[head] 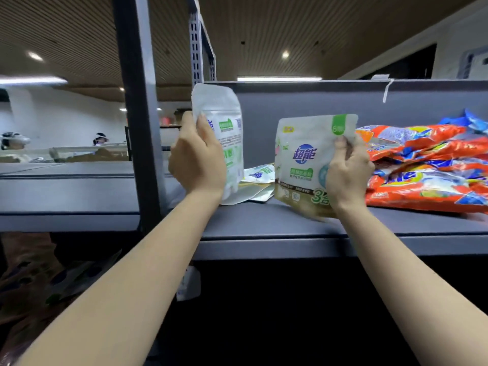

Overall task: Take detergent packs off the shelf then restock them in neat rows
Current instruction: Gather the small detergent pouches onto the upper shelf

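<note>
My biggest worry is the orange bag pile (427, 167), slumped on the shelf (277, 225) just right of my right hand (348, 175); a nudge could slide it forward. My right fingers (340, 149) pinch the front-facing pack (303, 165), its base touching the shelf. My left hand (198, 162) grips the second pack (224, 128), upright, left of it; flat packs (260, 175) lie between.

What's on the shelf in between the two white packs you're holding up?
In the head view, a few flat white packs lie on the grey shelf between the left-hand pack and the right-hand pack.
</note>
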`<state>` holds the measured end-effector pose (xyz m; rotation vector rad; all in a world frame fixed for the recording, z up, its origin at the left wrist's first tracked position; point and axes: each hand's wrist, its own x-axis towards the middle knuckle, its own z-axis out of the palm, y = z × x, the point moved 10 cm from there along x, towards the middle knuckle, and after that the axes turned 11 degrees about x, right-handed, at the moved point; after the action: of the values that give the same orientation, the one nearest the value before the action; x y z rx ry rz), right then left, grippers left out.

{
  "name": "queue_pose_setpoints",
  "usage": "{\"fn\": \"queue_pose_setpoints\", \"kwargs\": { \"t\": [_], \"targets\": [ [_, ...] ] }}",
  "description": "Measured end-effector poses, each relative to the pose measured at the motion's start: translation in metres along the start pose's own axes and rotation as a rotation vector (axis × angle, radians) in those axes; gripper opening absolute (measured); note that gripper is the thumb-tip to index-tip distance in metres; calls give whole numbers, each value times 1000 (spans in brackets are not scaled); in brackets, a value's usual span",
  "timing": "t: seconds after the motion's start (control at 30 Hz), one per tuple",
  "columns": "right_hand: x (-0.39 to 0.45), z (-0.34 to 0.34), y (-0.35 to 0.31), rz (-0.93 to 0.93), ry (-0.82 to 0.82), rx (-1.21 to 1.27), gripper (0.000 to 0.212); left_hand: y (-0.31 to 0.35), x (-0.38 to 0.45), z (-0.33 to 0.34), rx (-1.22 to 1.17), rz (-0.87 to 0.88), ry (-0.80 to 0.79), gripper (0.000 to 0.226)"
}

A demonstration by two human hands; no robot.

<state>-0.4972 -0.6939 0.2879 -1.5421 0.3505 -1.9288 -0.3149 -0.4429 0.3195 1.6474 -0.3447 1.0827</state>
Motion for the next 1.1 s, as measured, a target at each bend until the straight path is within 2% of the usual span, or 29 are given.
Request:
{"fn": "queue_pose_setpoints", "kwargs": {
  "t": [0.1, 0.23, 0.33, 0.37, 0.4, 0.47, 0.5, 0.53, 0.6, 0.67, 0.8, 0.9, 0.97, 1.03, 1.1],
  "targets": [
    [4, 14, 20, 9, -50, -17, 24, -3, 3, 29, 100, 8, 17, 35],
    [11, 7, 20, -17, 38, -26, 26, 9, 12, 68, 222, 72, 31, 32],
    [13, 5, 26, 13, 34, -32, 24, 27, 10, 109, 234, 247, 34, 23],
    [13, 6, 30, 40, 8, -43, 23, 33, 3, 133, 285, 347, -42, 23],
    [13, 8, 35, 65, -19, -57, 22, 33, -9, 170, 347, 424, -265, 27],
    [12, 9, 42, 103, -64, -97, 19, 13, -60, 242, 579, 586, -822, 42],
    [12, 8, 43, 116, -79, -118, 21, 2, -82, 256, 670, 653, -1002, 50],
    [13, 8, 44, 131, -85, -135, 24, -3, -93, 261, 699, 693, -1096, 56],
    [13, 9, 48, 170, -87, -140, 27, -5, -94, 260, 652, 671, -1178, 59],
    [13, 12, 48, 189, -102, -123, 26, -4, -83, 255, 585, 637, -1198, 54],
    [20, 19, 27, 108, -76, -57, 19, -5, -55, 235, 553, 627, -1020, 43],
    [29, 25, -4, -62, 28, -36, 11, -23, -42, 221, 597, 519, -957, 53],
    [33, 37, -25, -236, 80, 24, 15, -37, -35, 213, 620, 421, -932, 59],
    [34, 67, -32, -396, 3, 24, 20, -52, -32, 209, 619, 304, -948, 64],
    [35, 115, -9, -429, -257, -143, 25, -65, -32, 207, 606, 204, -976, 67]
  ]
}}
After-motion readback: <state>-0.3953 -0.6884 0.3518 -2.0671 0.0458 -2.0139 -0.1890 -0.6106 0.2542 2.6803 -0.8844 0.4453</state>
